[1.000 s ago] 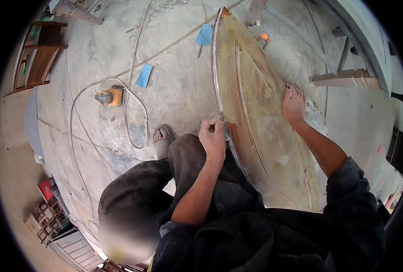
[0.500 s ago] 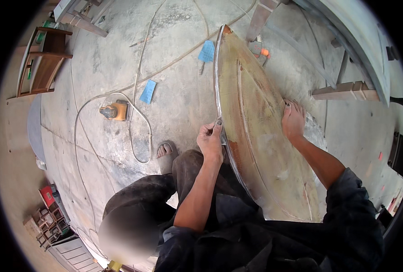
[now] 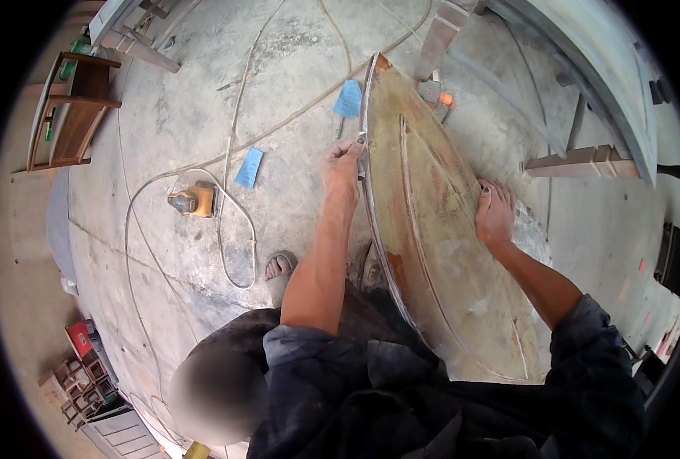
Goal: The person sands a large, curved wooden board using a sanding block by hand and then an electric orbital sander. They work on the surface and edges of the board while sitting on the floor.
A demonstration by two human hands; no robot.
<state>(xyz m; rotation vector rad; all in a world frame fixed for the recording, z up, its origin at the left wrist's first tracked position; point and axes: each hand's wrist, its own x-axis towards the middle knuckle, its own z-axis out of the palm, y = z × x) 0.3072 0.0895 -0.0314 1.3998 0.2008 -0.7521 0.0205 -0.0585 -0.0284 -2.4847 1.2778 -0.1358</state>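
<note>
A long, pointed panel with a curved edge and raised moulding lines slants across in front of my body, worn yellow-brown with a pale left edge. My left hand pinches a small grey piece against that left edge, partway below the tip. It looks like folded sandpaper, though the fingers cover most of it. On the opposite side, my right hand grips the panel's right edge, thumb on the face and fingers over the rim.
An orange power sander and two blue sheets lie on the concrete floor left of the panel. A hose loops around there. A grey socket box with an orange plug sits near the tip, below a large grey table.
My left hand has slid forward along the panel's left edge, toward the tip, with the grey piece. My right hand keeps its grip in about the same place.
</note>
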